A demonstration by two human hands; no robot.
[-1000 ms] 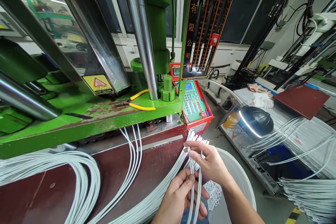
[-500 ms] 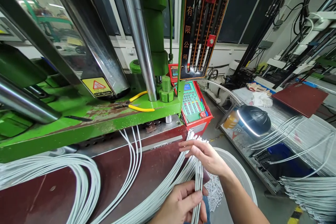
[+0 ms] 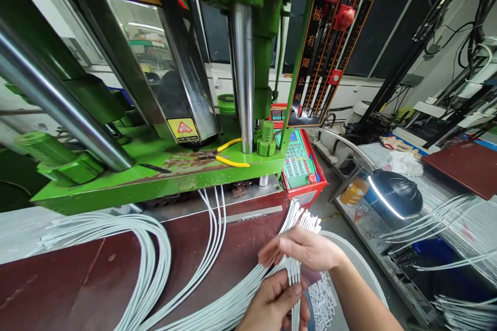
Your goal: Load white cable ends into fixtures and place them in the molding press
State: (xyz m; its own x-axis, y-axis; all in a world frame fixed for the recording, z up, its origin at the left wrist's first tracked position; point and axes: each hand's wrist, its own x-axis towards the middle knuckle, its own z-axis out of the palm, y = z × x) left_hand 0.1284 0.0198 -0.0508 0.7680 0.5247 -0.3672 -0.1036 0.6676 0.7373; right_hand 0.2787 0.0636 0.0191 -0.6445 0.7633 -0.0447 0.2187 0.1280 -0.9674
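The left hand [image 3: 277,302] is closed around a few white wires [image 3: 295,274], pinching them. The right hand [image 3: 306,251] pinches the same wires just above. They hang off the right edge of the dark red counter [image 3: 77,284], beside a white bucket [image 3: 361,269].

I've got a few thin white cables [image 3: 294,274] pinched upright btwn both sets of fingers, at the table's front right corner. They're straight, parallel, touching each other. Just behind them lies the larger white cable bundle [image 3: 248,279], slanting along the table's right edge, plug ends fanned out past the corner.
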